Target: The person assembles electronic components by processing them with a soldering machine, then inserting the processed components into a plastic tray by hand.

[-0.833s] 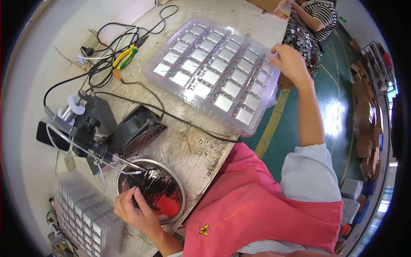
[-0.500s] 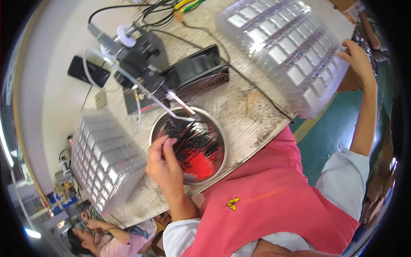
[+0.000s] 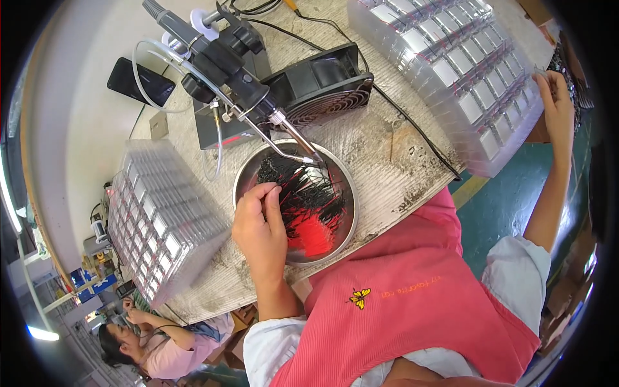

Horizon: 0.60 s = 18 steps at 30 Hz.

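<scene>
My left hand (image 3: 261,226) is over the left rim of a round metal bowl (image 3: 354,216), thumb and forefinger pinched together. What they hold, if anything, is too small to make out. Loose black wires (image 3: 309,193) and a bundle of red ones (image 3: 314,235) lie in the bowl. A soldering iron (image 3: 293,132) on a stand reaches down over its far rim, its tip beside a thin feed tube. At the far right my right hand (image 3: 558,106) has its fingers drawn together at the outer edge of a stack of clear plastic trays (image 3: 445,106), by a small greyish bit I cannot identify.
Behind the bowl stands a black fan (image 3: 329,90), with a cable (image 3: 412,122) running along the worn table (image 3: 380,187). Another clear tray stack (image 3: 167,213) is on the left, and a black phone (image 3: 140,82) lies beyond it. Another person (image 3: 155,342) sits at lower left.
The whole view has shifted slightly. My right hand's fingers, spread apart before, are now drawn together at the tray edge. My left hand stays pinched over the bowl.
</scene>
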Tool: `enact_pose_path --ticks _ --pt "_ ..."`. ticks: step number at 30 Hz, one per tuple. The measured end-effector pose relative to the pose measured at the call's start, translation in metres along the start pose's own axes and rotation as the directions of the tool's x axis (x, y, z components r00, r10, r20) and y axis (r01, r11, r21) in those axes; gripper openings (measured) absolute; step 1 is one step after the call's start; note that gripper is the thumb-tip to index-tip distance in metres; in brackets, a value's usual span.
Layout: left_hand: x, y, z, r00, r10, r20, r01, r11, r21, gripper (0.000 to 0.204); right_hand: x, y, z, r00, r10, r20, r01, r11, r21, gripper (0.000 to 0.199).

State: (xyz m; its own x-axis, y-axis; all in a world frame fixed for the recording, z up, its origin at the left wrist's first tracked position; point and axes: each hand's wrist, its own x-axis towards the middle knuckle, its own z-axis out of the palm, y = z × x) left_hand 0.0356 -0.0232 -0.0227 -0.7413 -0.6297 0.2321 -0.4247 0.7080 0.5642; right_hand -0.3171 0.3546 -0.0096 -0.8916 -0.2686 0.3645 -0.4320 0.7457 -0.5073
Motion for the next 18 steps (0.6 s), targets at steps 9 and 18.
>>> enact_pose_path --ticks 9,18 --pt "-0.007 -0.004 0.000 0.991 0.098 0.094 -0.116 0.971 0.211 0.006 -0.074 -0.138 0.030 0.981 -0.095 0.169 -0.031 0.785 0.618 0.013" --pt "-0.005 -0.005 0.002 0.977 0.147 0.156 -0.186 0.942 0.280 0.006 -0.104 -0.191 0.062 0.878 -0.324 0.353 -0.010 0.724 0.690 0.013"
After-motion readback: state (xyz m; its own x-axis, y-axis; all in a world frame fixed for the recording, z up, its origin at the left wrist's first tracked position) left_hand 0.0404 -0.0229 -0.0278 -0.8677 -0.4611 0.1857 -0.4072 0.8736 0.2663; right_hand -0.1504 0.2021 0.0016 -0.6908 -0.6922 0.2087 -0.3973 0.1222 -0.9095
